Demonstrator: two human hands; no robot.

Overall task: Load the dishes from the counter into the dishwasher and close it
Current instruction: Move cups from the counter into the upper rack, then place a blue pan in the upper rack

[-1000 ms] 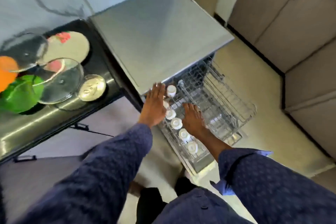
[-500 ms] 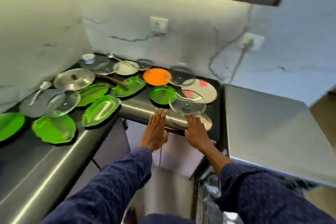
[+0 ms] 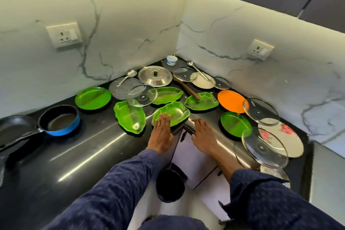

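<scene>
— Both hands have swung away from the dishwasher rack and now reach over the counter (image 3: 78,155) corner, and the view has turned to the whole spread of dishes.

— What are they holding?

— Nothing. The left hand (image 3: 162,132) is flat, fingers straight, its tips over the near rim of the leaf-shaped green plate (image 3: 173,112); I cannot tell whether they touch it. The right hand (image 3: 203,136) lies released just beside it, above the counter edge.

— So that plate goes first?

— That's my guess. It looks like thin, glossy, translucent plastic with a ribbed, wavy rim, so it should be light and slippery; I'd slide fingers under the near rim, thumb on top, and lift level.

— And around the grip?

— Just left of the fingers, another green leaf plate (image 3: 129,116); beyond them, a glass lid (image 3: 142,95) leaning on its neighbours, so lift clear of it. Farther back sits a steel lid (image 3: 155,76). Right of the free hand are a round divided green plate (image 3: 235,124) and an orange plate (image 3: 231,101). Well left is a blue pan (image 3: 59,120).
</scene>
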